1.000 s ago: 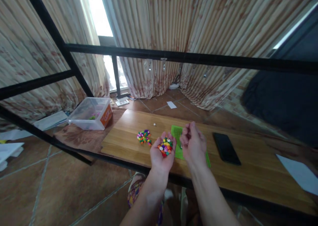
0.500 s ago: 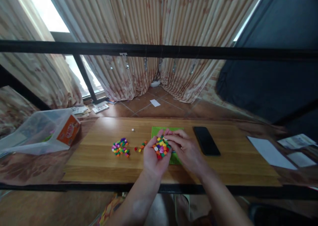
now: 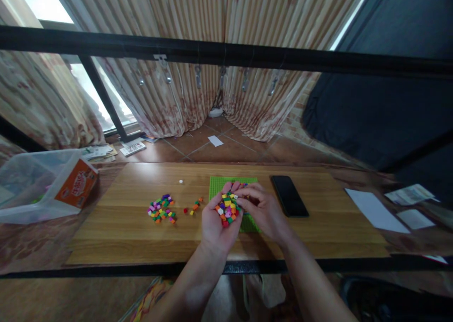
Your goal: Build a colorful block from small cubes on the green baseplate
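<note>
My left hand (image 3: 216, 225) is cupped palm up above the table, with its fingers curled around a heap of small coloured building bricks (image 3: 228, 210). At the heap's right edge my right hand (image 3: 264, 211) is closed in a pinch, thumb and index finger meeting at a small white brick (image 3: 236, 197). Beneath both hands lies a green studded baseplate (image 3: 217, 185), partly covered by them. Some coloured bricks on the plate show just behind my fingers, though most are hidden.
Left on the wooden table (image 3: 123, 237) lie a pile of loose bricks (image 3: 162, 209), a few scattered orange bricks (image 3: 196, 206) and a lone white brick (image 3: 181, 181). A black phone (image 3: 289, 195) rests right of the plate. A clear plastic tub (image 3: 38, 185) stands at far left.
The view has shifted, so the table things appear slightly further left. My right fingertips now hold the white brick at the edge of the heap; my left hand stays cupped.
</note>
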Motion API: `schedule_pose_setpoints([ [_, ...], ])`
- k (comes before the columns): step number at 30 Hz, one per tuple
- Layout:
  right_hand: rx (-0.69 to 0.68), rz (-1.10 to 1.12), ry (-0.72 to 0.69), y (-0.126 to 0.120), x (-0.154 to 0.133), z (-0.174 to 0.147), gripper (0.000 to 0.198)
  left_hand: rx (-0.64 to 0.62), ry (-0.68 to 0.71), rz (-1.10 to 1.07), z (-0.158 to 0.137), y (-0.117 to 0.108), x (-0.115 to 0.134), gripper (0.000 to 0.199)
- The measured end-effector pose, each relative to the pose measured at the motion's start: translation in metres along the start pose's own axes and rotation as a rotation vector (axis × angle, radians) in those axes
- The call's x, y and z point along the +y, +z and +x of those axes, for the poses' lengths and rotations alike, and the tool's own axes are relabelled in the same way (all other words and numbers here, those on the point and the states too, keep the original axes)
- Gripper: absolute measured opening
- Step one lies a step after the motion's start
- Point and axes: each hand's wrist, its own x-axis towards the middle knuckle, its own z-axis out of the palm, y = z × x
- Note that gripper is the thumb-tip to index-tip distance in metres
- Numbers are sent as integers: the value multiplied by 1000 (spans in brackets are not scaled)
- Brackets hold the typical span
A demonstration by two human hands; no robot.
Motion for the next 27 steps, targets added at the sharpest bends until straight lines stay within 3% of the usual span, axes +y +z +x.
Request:
schedule_pose_setpoints([
  [6, 54, 1, -11, 2, -3, 0, 9, -14, -9, -24, -1, 1, -1, 25],
  [9, 146, 137, 8, 0, -6, 0, 12, -6, -11, -37, -2, 3, 2, 26],
  [15, 429, 407, 239, -27, 8, 2, 25, 65, 88, -62, -2, 5, 22, 26],
  [21, 353, 274, 328, -26, 37, 2, 20, 59, 187, -58, -1, 6, 41, 22],
  [27, 276, -110, 118, -5, 45, 9, 15, 95, 209, -40, 1, 7, 41, 23],
])
